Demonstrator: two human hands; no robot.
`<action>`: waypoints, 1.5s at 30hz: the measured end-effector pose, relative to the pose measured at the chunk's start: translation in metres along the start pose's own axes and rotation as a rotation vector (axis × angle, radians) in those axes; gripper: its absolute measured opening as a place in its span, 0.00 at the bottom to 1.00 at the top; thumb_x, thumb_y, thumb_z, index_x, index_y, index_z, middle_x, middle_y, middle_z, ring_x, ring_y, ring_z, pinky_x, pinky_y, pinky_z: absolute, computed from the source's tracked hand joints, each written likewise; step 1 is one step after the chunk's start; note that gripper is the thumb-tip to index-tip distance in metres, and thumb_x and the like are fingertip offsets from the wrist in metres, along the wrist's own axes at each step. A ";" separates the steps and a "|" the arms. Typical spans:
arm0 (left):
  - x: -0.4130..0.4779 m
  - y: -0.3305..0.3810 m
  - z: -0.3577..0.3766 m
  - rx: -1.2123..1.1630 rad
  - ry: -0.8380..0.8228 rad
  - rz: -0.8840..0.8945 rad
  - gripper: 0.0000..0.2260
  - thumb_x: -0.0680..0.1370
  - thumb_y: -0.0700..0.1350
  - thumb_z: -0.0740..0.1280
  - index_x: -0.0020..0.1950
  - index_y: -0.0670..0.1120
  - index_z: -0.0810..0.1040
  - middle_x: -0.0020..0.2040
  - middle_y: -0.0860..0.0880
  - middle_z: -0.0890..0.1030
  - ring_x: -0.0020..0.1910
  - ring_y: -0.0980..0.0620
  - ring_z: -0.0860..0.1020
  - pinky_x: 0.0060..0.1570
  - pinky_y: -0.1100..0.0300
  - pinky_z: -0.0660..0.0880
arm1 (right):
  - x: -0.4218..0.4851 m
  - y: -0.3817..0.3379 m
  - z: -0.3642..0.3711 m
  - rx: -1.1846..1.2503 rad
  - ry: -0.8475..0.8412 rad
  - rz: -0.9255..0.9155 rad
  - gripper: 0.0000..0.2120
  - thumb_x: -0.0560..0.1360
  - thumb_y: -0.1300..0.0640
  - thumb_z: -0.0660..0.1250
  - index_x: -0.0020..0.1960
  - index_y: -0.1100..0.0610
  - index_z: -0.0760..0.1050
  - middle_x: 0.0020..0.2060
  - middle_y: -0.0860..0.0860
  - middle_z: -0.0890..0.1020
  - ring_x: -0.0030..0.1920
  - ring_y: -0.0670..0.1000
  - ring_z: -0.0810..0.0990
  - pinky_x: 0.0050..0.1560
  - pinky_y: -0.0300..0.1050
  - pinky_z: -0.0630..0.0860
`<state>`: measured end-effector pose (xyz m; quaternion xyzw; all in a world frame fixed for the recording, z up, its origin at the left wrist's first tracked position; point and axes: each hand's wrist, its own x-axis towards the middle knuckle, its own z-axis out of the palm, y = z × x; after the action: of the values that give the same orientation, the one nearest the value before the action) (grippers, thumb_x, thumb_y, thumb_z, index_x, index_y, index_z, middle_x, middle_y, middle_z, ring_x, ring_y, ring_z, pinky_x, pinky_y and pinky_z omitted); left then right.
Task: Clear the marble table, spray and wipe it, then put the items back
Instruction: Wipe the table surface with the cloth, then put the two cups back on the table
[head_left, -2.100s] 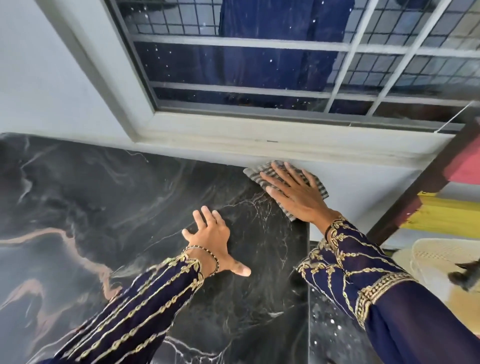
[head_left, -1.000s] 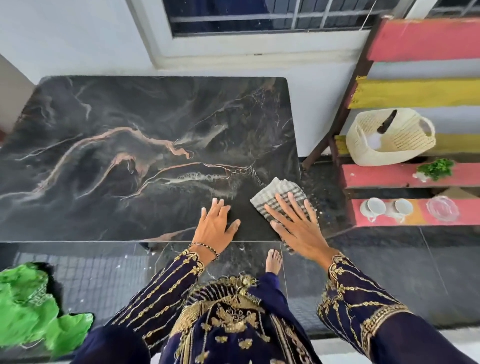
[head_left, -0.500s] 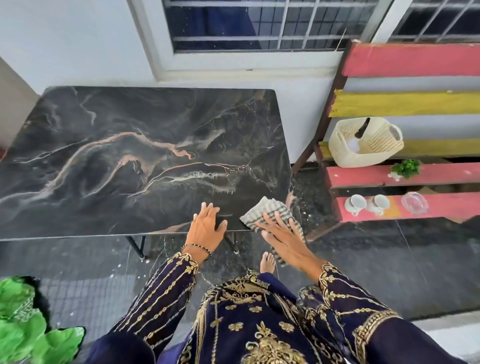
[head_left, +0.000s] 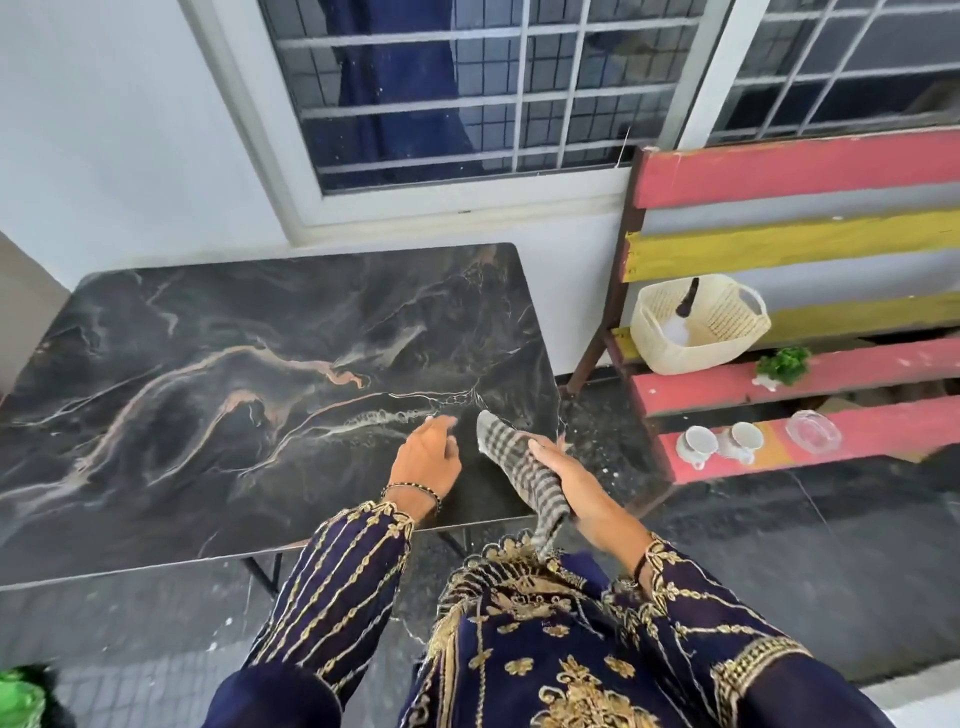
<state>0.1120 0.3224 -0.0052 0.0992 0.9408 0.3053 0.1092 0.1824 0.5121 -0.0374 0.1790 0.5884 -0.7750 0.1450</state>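
Cloth (head_left: 519, 467), checked, head view: is gripped in the right hand (head_left: 576, 488) above the near right corner of the marble table (head_left: 208, 415), one end hanging; judged to be gathered up because wiping is finished. Left hand (head_left: 426, 462): is held loose-fingered over the tabletop, nothing grasped. Basket (head_left: 691, 358) and cups (head_left: 696, 444): are kept on the painted bench (head_left: 883, 364), well apart from the table, presumably parked there until returned.
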 end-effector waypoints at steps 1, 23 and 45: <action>0.005 0.006 0.002 -0.008 -0.003 0.006 0.16 0.79 0.38 0.59 0.66 0.42 0.74 0.63 0.41 0.79 0.61 0.42 0.76 0.64 0.50 0.71 | 0.004 -0.004 -0.007 0.062 0.013 0.014 0.13 0.85 0.53 0.58 0.64 0.50 0.79 0.61 0.50 0.84 0.60 0.47 0.82 0.64 0.43 0.73; 0.244 0.278 0.217 -0.125 -0.235 -0.010 0.11 0.78 0.43 0.65 0.59 0.45 0.80 0.56 0.47 0.83 0.54 0.50 0.80 0.55 0.68 0.71 | 0.146 -0.146 -0.359 0.426 0.253 0.094 0.12 0.83 0.54 0.63 0.62 0.56 0.79 0.53 0.55 0.88 0.50 0.55 0.87 0.49 0.48 0.83; 0.307 0.286 0.363 -0.051 -0.405 -0.104 0.12 0.77 0.43 0.62 0.59 0.45 0.79 0.59 0.48 0.81 0.57 0.52 0.80 0.60 0.56 0.75 | 0.284 -0.164 -0.537 -0.270 0.486 -0.073 0.16 0.83 0.51 0.66 0.70 0.49 0.76 0.65 0.47 0.80 0.66 0.52 0.78 0.69 0.57 0.73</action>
<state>-0.0504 0.8282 -0.1659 0.1072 0.8955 0.2966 0.3142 -0.0859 1.0695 -0.1541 0.3173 0.7101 -0.6285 -0.0060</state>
